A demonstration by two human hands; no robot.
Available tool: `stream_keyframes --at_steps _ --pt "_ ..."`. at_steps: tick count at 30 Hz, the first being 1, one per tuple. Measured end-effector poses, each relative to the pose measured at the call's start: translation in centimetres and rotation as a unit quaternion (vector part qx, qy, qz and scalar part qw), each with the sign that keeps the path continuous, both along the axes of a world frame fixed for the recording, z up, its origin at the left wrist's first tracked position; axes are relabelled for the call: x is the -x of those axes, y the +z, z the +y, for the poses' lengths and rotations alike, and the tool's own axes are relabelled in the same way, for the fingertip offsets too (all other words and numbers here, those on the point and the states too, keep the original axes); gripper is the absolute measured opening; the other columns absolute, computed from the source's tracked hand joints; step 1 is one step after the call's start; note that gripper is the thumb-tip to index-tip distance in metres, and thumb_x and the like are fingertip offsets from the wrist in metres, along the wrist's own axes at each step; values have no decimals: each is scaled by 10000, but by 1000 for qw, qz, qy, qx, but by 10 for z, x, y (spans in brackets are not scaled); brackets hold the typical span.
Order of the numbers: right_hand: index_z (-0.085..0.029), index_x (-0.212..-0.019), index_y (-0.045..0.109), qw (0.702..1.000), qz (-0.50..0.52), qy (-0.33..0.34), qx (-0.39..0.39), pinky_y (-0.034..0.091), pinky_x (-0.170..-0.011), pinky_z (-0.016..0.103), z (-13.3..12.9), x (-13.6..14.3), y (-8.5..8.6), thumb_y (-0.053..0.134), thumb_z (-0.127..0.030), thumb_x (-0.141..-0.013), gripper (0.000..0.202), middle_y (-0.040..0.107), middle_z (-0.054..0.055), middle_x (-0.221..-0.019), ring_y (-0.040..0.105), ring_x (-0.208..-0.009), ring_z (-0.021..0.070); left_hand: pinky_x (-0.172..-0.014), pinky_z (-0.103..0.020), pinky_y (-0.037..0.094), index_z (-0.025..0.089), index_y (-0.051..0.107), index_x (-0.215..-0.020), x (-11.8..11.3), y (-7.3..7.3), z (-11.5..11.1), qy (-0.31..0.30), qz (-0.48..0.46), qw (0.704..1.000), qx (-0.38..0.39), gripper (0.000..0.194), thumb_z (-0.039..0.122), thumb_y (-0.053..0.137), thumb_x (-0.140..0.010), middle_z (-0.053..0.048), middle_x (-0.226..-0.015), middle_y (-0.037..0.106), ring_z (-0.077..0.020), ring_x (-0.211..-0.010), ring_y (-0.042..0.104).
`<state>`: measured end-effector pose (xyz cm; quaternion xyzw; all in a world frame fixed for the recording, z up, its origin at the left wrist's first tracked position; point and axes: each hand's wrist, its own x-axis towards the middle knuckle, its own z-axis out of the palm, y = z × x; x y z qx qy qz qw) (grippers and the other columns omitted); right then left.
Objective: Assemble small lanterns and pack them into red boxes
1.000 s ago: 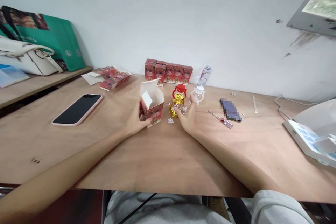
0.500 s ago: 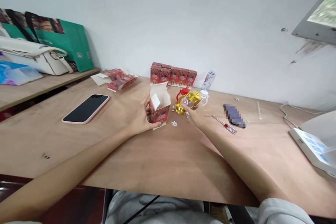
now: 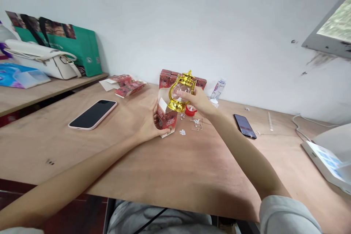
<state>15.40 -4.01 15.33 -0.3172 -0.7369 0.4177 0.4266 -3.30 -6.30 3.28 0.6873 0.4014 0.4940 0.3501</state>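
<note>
- The golden lantern (image 3: 181, 88) and the right hand (image 3: 200, 100) cover much of the row of red boxes (image 3: 165, 79).
- Behind the lantern, the upper part of a red object (image 3: 190, 110) is hidden.
- Of a white object (image 3: 214, 101), only a small part appears beyond the right forearm (image 3: 233, 135).
- The open box (image 3: 166, 120) conceals some fingertips of the left hand (image 3: 149, 124); its inside cannot be seen.
- Tiny white pieces (image 3: 196, 121) are too small to identify.
- The lettering on the bottle (image 3: 218, 89) is unreadable.
- The right edge cuts the white device (image 3: 326, 161) and the framed panel (image 3: 336, 25).
</note>
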Motion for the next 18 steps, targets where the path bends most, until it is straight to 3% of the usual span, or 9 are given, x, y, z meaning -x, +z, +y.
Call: stream_keyframes --at_steps 3,6,10,15,18 --pt "-185 -1024 571 987 -73 -114 -80 458 -865 415 0 2 0 664 -480 -685 459 638 79 -1052 593 -973 226 -908 -422 509 295 7 -1435 -4 3 -6 -2 -5 1000 -1 1169 297 784 -561 -152 -1464 284 -300 -1207 485" --pt "-175 -1009 549 954 -165 -198 -150 450 -832 450 -5 8 -1 696 -489 -631 514 631 89 -1012 583 -940 257 -920 -431 504 273 2 -1436 -6 4 -9 -3 1 1000 12 1159 297 778 -576 -163 -1474 264 -302 -1222 473" --pt "-180 -1000 531 936 -224 -184 -199 442 -819 435 -15 23 -2 675 -465 -662 465 629 83 -987 577 -950 269 -946 -458 490 281 18 -1434 -6 3 -8 -6 12 1000 -6 1145 310 778 -578 -149 -1465 284 -304 -1201 493" --pt "-222 -1140 443 958 -175 -144 -174 451 -820 410 -16 29 -7 633 -463 -711 527 632 47 -1040 597 -939 241 -951 -480 487 284 -52 -1425 -4 -2 -4 -21 -3 1000 -15 1177 320 773 -586 -159 -1453 296 -293 -1167 523" --pt "-238 -1116 456 969 -159 -105 -158 464 -795 386 -9 20 -12 605 -470 -738 468 636 23 -1025 607 -875 208 -925 -478 506 288 -63 -1424 -4 0 -5 -25 -15 1000 5 1200 314 783 -573 -167 -1462 270 -307 -1169 519"
